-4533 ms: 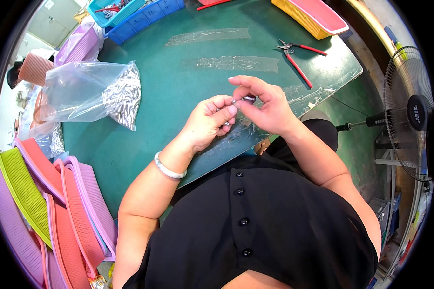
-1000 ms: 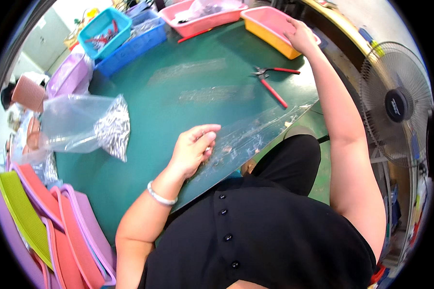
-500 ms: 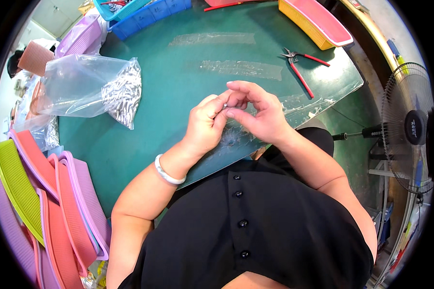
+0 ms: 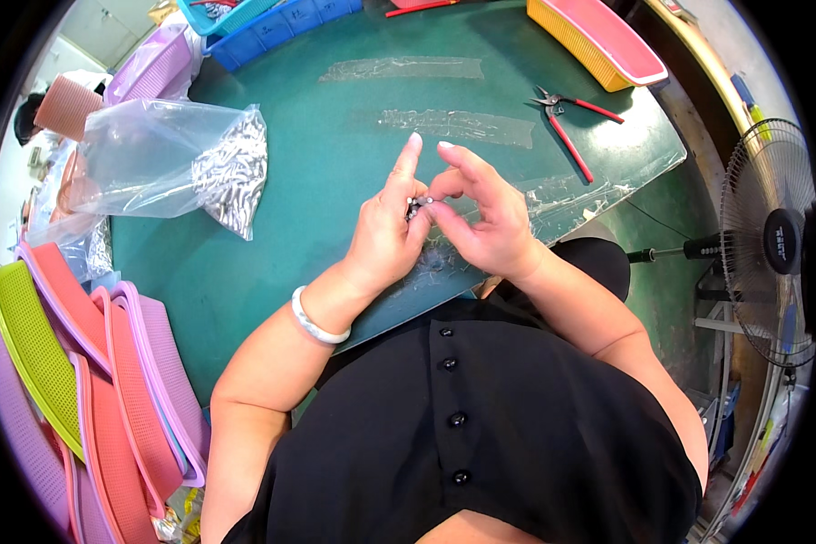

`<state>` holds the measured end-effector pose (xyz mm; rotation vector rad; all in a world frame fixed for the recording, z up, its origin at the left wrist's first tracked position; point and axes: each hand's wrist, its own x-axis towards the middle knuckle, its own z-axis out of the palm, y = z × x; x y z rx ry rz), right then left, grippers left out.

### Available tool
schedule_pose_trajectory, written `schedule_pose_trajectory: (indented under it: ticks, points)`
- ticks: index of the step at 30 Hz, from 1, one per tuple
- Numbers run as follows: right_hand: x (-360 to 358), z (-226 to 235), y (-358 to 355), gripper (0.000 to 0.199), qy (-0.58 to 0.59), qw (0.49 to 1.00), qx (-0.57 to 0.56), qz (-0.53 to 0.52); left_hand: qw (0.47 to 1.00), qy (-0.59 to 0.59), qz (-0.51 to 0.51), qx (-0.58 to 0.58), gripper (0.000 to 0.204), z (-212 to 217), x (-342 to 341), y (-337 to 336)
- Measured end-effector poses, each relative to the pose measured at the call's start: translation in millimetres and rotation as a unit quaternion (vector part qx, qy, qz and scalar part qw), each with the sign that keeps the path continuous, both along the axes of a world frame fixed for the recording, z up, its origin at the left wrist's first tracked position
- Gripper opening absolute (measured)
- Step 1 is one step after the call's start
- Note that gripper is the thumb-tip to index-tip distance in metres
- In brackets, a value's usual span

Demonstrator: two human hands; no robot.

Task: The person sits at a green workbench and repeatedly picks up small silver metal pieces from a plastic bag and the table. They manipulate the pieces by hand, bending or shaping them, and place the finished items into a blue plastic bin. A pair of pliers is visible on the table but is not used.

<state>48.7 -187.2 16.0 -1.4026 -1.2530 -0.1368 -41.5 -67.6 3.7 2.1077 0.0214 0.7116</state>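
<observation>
My left hand [image 4: 383,234], with a pale bangle at the wrist, is closed around several small silvery metal pieces [image 4: 417,208], its index finger stretched out over the green table [image 4: 335,136]. My right hand [image 4: 494,222] meets it from the right. The right thumb and index finger pinch at the end of one metal piece beside the left fingers; the other right fingers are curled. The exact shape of the pieces is too small to make out. Left of my hands lies a clear plastic bag [image 4: 145,159] with many similar silvery pieces [image 4: 233,172] heaped in its end.
Red-handled cutters [image 4: 562,136] lie open at the right. A yellow and pink basket [image 4: 598,45] stands far right, blue bins [image 4: 281,32] at the back. Stacked coloured baskets [image 4: 118,390] fill the left side. A fan [image 4: 771,240] stands beyond the table's right edge.
My left index finger has straightened away from the right fingers, and the left hand has opened enough to show the metal pieces. The right hand stays nearly in place.
</observation>
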Motion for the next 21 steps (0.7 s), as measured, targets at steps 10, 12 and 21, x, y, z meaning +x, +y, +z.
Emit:
schedule_pose_trajectory:
  ticks: [10, 12, 21]
  points:
    - [4.5, 2.3, -3.4, 0.061, -0.031, 0.999, -0.012, 0.001, 1.0, -0.007, -0.008, -0.015, 0.086, -3.3, 0.5, 1.5]
    - [3.9, 1.3, -3.3, 0.061, -0.023, 1.0, -0.016, 0.002, 1.0, -0.001, -0.006, -0.019, 0.087, -2.0, 0.0, 0.4]
    - [3.9, 5.3, -3.6, 0.06, -0.049, 0.999, -0.012, 0.008, 0.998, 0.008, -0.018, -0.053, 0.087, 0.4, -1.6, 0.6]
